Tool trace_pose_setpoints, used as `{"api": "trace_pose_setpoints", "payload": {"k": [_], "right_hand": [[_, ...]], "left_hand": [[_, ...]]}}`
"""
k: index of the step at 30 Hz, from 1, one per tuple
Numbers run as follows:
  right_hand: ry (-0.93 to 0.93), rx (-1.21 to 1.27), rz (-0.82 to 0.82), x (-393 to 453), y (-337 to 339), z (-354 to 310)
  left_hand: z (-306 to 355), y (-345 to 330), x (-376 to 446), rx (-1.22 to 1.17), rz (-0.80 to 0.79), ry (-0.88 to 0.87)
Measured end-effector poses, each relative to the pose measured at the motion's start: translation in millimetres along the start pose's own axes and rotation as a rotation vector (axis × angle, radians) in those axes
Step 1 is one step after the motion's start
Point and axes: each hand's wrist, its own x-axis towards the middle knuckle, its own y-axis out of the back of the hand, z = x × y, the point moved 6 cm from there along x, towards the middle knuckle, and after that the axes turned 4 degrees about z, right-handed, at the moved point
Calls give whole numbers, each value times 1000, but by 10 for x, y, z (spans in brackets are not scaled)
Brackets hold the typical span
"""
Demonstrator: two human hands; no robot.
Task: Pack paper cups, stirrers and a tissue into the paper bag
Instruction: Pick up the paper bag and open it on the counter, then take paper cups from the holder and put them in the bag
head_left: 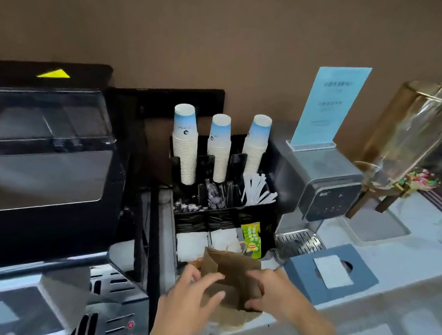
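A brown paper bag (232, 269) lies folded on the counter in front of a black organizer (253, 214). My left hand (189, 297) presses on the bag's left part with fingers spread. My right hand (272, 290) grips the bag's right edge. Three upside-down stacks of blue-and-white paper cups (185, 144) stand in the organizer's back row. White wrapped stirrers (257, 189) stick out of its right compartment. White tissues (192, 243) lie in its front trays, just behind the bag.
A large black coffee machine (40, 164) fills the left side. A grey water dispenser (321, 183) with a blue sign (330, 105) stands to the right, a grey tissue box (331, 271) in front of it. A glass candy dispenser (419, 133) sits far right.
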Motion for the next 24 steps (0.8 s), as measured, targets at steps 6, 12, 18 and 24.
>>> {"api": "trace_pose_setpoints", "payload": {"k": [6,12,18,24], "right_hand": [[42,-23,-76,291,63,-90],[58,-52,-175,472,130,-85],[87,-4,-219,557,242,-113],[48,-135,-339,558,235,-136]], "left_hand": [[-60,45,243,-31,-136,148],[-70,-16,431,-36,-252,299],[-153,1,430,-3,-352,429],[-74,-91,372,-59,-377,493]]}}
